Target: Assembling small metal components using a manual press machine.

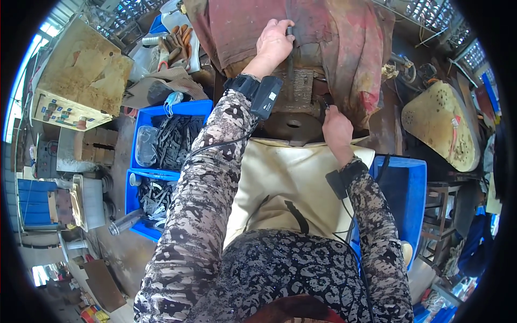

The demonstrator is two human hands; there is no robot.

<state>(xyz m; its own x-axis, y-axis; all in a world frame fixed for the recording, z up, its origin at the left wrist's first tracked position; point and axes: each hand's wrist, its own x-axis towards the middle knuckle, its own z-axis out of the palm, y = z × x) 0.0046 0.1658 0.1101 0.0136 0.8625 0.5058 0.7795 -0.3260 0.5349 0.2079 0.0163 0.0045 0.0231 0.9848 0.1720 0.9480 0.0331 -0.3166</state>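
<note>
My left hand (274, 42) is closed around the top of a dark upright metal rod (290, 67) on a greasy machine. Below the rod, the machine's brown, worn metal block (305, 86) rises behind a dark base with an oval hole (293, 124). Beside the block on the right, my right hand (338, 128) has its thumb and fingers pinched together close to the machine. Something small and dark shows at those fingertips, too small to name. A stained reddish cloth (258, 21) drapes over the machine's top and right side.
Blue bins of thin metal strips (180, 140) stand at my left, one also holding a clear plastic tub (146, 145). A blue crate (412, 199) is at my right. A cream apron (285, 177) covers my lap. A rusty control box (78, 70) stands far left, with work gloves (177, 46) nearby.
</note>
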